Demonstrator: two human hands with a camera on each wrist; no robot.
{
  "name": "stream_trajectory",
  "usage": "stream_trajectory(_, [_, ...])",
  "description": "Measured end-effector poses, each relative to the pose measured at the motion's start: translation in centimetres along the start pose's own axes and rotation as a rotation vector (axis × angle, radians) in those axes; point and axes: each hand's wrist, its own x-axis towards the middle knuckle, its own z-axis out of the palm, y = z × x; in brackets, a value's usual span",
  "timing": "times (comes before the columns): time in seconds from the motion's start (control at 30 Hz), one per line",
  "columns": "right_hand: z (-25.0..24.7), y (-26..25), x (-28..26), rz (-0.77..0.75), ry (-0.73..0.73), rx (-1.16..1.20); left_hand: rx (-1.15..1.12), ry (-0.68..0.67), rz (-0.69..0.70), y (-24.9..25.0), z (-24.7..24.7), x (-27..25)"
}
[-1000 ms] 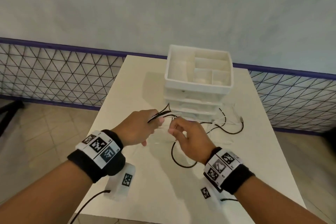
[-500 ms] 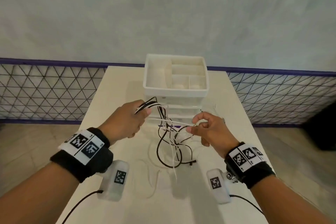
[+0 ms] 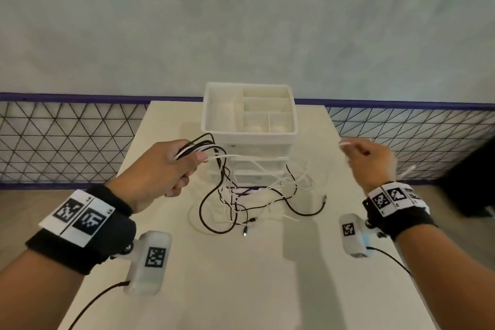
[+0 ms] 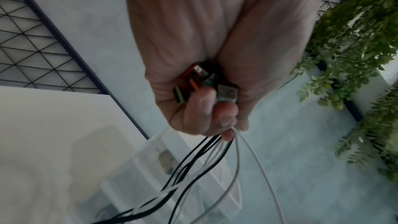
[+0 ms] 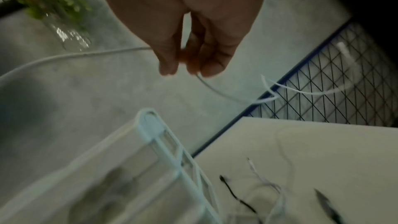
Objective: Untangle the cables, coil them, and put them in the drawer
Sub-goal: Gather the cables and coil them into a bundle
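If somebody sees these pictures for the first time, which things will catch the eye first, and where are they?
First, the tangle of black and white cables hanging from the left hand down to the white table, in front of the white drawer unit at the table's far end. That hand grips a bundle of plugs. Out to the right, the right hand pinches a single white cable and holds it raised.

Bare table near; drawer unit, cable tangle beyond.
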Motion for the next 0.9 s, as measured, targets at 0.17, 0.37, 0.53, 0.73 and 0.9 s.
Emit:
stream_trajectory(0.17, [3.4, 1.4, -2.9, 0.033, -0.666, -0.497, 0.012, -0.056, -0.017, -0.2, 1.4, -0.3])
stream_trajectory(0.37, [7.5, -8.1, -8.9, -0.316, -0.812, 0.155, 0.024, -0.185, -0.048, 0.7, 3.1, -0.7])
stream_trajectory(0.53, [12.0, -7.9, -10.3, -0.199, -0.605, 0.270, 0.065, -0.251, 0.032, 1.9, 2.4, -1.5])
stream_trajectory(0.73, [10.8, -1.9, -6.9, -0.161, -0.568, -0.158, 0.644, -0.220, 0.058, -3.5, -2.4, -1.9])
stream_trajectory(0.9, [8.6, -1.6, -3.9, -0.061, -0.442, -0.322, 0.999, -0.355, -0.063, -10.6, -2.6, -1.5])
